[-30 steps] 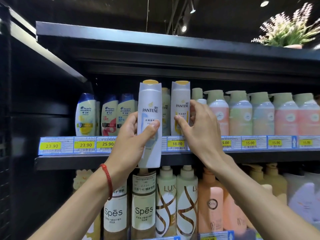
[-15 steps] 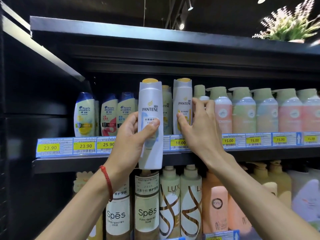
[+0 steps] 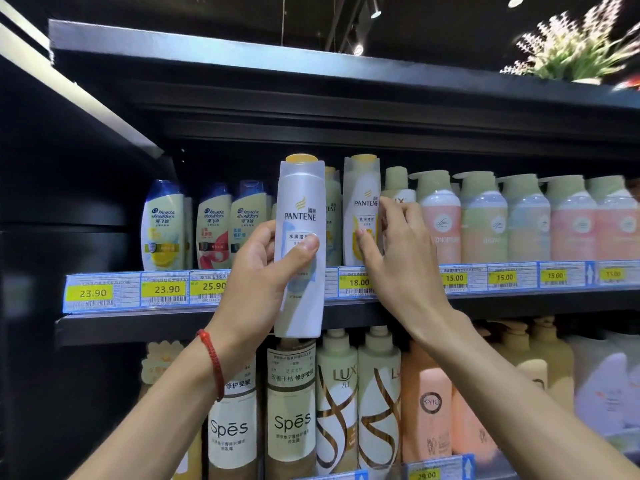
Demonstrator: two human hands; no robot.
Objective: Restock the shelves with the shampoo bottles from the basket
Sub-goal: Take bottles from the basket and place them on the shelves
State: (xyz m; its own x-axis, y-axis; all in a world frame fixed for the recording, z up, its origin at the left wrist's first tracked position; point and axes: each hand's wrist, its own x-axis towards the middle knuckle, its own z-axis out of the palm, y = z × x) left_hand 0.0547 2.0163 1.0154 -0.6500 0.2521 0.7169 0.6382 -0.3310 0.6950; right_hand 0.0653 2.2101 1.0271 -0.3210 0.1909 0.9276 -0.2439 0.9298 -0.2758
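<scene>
Dark store aisle, black metal shelving point(image 3: 145, 329), spotlights point(image 3: 375, 12) on a black ceiling, potted plant point(image 3: 571, 46) on the top board. Left hand point(image 3: 263, 271) wraps round a white Pantene bottle point(image 3: 301, 206), upright, in front of the middle shelf edge, not on it. Right hand point(image 3: 405, 258) pinches a yellow-label Pantene bottle point(image 3: 362, 202) standing on that shelf, thumb on its front. Head & Shoulders bottles point(image 3: 162, 226) to the left, pastel pump bottles point(image 3: 485, 220) to the right. Yellow price tags point(image 3: 166, 289) along the edge. Spes bottles point(image 3: 292, 410) and Lux bottles point(image 3: 337, 393) on the shelf below.
</scene>
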